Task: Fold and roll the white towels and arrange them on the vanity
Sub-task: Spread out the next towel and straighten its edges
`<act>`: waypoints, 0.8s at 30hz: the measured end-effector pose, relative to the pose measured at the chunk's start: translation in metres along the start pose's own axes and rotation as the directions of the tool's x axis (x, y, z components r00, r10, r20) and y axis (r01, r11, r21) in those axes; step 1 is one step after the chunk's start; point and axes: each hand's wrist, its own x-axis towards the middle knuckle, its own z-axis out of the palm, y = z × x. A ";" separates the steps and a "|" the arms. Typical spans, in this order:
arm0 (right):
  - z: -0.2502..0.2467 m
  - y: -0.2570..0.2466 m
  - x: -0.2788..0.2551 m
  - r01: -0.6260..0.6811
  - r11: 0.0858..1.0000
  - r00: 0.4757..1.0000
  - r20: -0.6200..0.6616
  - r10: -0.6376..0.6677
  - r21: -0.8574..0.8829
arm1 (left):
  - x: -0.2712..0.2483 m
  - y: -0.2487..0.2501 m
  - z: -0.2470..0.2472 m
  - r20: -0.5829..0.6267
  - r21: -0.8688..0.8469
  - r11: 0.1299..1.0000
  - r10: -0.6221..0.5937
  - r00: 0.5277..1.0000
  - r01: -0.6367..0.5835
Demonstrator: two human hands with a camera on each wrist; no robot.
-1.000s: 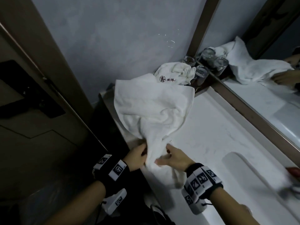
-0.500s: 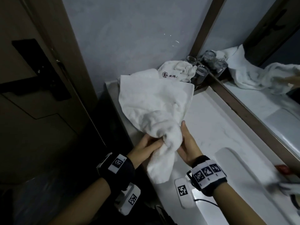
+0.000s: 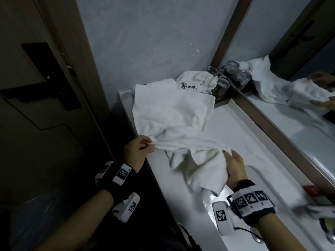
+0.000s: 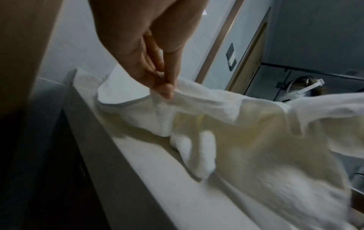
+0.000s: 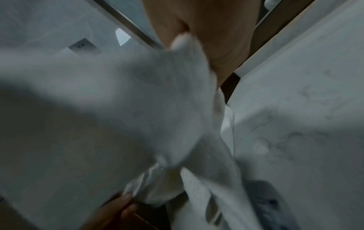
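Head view showed the left hand (image 3: 138, 148) pinching an edge of the white towel (image 3: 168, 113) with its fingers (image 4: 164, 87). The right hand (image 3: 235, 167) gripped the same edge, stretched over the desk (image 3: 253, 142).

We took the worktop (image 3: 250, 142) as our landmark. A towel (image 3: 170, 113) lay spread on its far left part, its near end lifted off the worktop and stretched between our hands. Our left hand (image 3: 138, 148) pinched that end beyond the worktop's left edge; our right hand (image 3: 235, 167) gripped it above the worktop's middle, with loose folds hanging down onto the worktop under it. Behind the towel, in the worktop's far corner against the wall (image 3: 154, 42), sat a second towel (image 3: 197, 82), and the glasses (image 3: 223, 83) stood just right of it. The mirror (image 3: 299, 78) ran along the worktop's right side. The door (image 3: 41, 87) stood left of the worktop.
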 end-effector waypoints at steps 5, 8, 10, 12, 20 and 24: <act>-0.007 -0.011 -0.007 -0.061 0.991 0.993 0.094 0.072 -0.116 | 0.016 0.010 -0.013 -0.161 -0.053 0.997 0.046 0.986 -0.055; -0.001 -0.017 -0.010 -0.117 0.993 0.974 0.195 0.113 0.005 | 0.024 0.018 -0.010 -0.152 -0.216 0.975 -0.080 0.985 0.046; 0.009 -0.022 -0.013 -0.133 0.982 0.966 0.238 0.099 0.133 | 0.020 0.022 -0.004 0.061 -0.320 0.929 -0.178 0.982 0.188; 0.022 -0.027 -0.017 -0.149 0.961 0.952 0.296 0.075 0.235 | 0.008 0.025 0.005 0.387 -0.356 0.883 -0.157 0.909 0.305; 0.060 -0.029 -0.039 0.027 0.992 0.757 0.645 -0.103 0.127 | -0.019 0.038 0.025 0.658 0.052 0.959 0.176 0.732 -0.278; 0.065 -0.010 -0.030 0.424 0.813 0.773 0.628 -0.094 -0.399 | -0.013 0.046 0.019 0.496 0.061 0.976 0.154 0.855 -0.211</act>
